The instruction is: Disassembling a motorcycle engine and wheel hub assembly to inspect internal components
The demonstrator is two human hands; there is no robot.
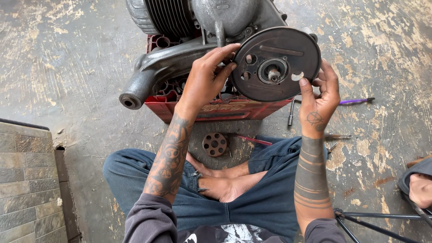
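A grey engine (189, 27) with cooling fins rests on a red plastic crate (225, 109) in front of me. A dark round metal plate (275, 63) sits on the engine's shaft, whose splined end shows through the plate's centre hole. My left hand (208, 74) grips the plate's left edge, fingers curled over the rim. My right hand (318, 92) holds the plate's right edge, thumb against its face near a small notch. Both forearms are tattooed. I sit cross-legged in blue jeans on the floor.
A small round perforated metal part (214, 144) lies on the floor by my feet. A purple-handled tool (355, 101), an L-shaped key (291, 112) and other tools lie at right. A tiled step (27, 180) is at left; another person's sandalled foot (418, 182) at right.
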